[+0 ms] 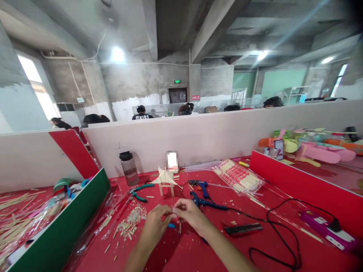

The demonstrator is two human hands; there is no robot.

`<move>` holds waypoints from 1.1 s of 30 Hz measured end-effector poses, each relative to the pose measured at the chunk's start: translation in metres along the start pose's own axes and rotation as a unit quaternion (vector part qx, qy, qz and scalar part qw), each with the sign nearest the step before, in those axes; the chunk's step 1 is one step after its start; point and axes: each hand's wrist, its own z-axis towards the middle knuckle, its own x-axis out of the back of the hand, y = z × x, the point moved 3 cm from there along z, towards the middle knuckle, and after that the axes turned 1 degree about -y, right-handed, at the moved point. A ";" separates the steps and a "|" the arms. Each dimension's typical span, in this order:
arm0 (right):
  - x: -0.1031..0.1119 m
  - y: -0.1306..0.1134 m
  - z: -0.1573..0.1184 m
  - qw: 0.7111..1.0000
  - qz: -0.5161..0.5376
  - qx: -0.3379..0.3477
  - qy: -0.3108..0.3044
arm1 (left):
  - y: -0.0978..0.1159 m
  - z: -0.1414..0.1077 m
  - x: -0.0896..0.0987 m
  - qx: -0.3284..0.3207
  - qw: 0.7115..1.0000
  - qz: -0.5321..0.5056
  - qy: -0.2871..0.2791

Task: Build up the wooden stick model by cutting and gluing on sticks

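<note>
Both hands meet over the red table, in front of a small pale stick structure (166,182) with a peaked roof on thin legs. My left hand (160,218) has its fingers pinched together; what lies between them is too small to make out. Fingertips touching those of the left, my right hand (188,213) is also closed in a pinch, its contents unclear. A blue object (171,225) shows just below the fingers, beside a short upright-looking stick (180,228). Green-handled pliers (139,192) lie behind the left hand, and blue glue guns (202,187) lie behind the right.
Stick scraps (129,224) are scattered at left. A dark bottle (129,169) stands by the partition (176,136). Bundled sticks (238,177), a black cutter (243,229), a black cable and a purple power strip (329,229) lie at right. People sit beyond the partition.
</note>
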 end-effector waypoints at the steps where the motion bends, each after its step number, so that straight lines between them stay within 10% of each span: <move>1: 0.000 0.002 -0.001 1.000 0.017 -0.022 0.004 | 0.002 0.000 0.000 -0.016 1.000 0.024 0.004; 8: 0.009 0.011 -0.001 0.992 0.040 -0.106 -0.048 | 0.008 -0.003 0.001 -0.106 0.982 0.147 0.059; 21: 0.002 0.008 -0.002 0.994 0.038 -0.051 -0.091 | 0.011 -0.006 0.003 -0.181 0.972 0.144 -0.024; 33: 0.017 -0.003 0.006 0.997 0.075 0.000 -0.012 | -0.010 0.003 0.020 -0.003 0.994 -0.096 0.046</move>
